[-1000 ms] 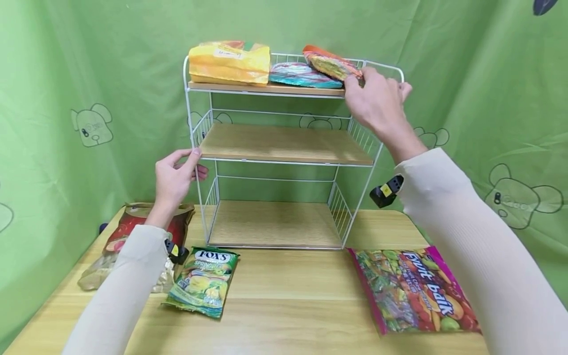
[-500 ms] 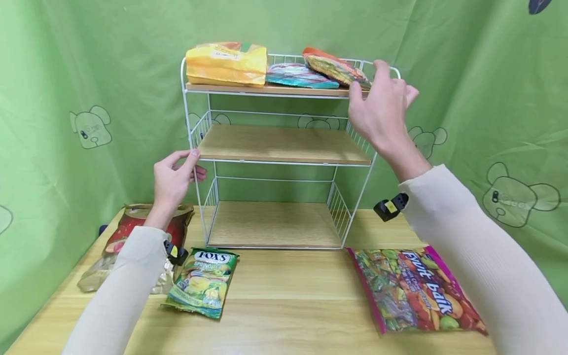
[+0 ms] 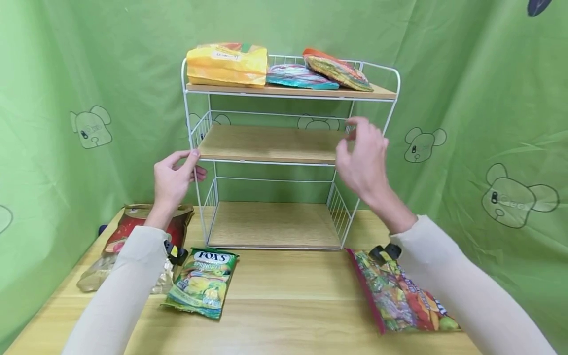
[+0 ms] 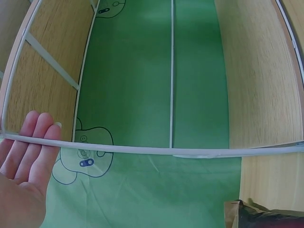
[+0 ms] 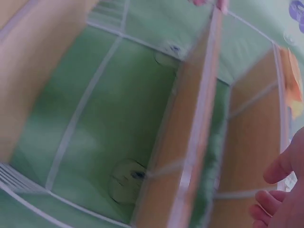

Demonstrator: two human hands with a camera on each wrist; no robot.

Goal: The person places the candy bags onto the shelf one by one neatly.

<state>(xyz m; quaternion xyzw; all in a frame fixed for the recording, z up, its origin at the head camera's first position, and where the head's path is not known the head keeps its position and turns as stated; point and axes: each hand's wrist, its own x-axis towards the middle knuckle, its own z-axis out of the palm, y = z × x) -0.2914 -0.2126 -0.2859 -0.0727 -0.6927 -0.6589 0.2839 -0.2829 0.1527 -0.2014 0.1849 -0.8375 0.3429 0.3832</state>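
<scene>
A white wire rack [image 3: 279,161] with three wooden shelves stands on the table. My left hand [image 3: 173,177] holds its left front post at the middle shelf, thumb in front and fingers behind. In front of the middle shelf's right end is my right hand [image 3: 365,162], fingers loosely bent and holding nothing. On the top shelf sit a yellow packet [image 3: 227,66], a blue striped packet [image 3: 299,78] and an orange-edged packet [image 3: 339,71], which leans on the blue one. The left wrist view shows the left fingers [image 4: 35,154] behind the white wire.
A green Fox's candy bag [image 3: 204,281] lies on the table [image 3: 284,305] before the rack. At left, a red and gold bag [image 3: 133,222] is partly covered by my left arm. A pink-edged fruit candy bag [image 3: 395,296] lies at right, partly under my right arm.
My right hand has let go of the orange-edged packet on the top shelf and moved down to the middle shelf's height. The left hand keeps its place on the rack.
</scene>
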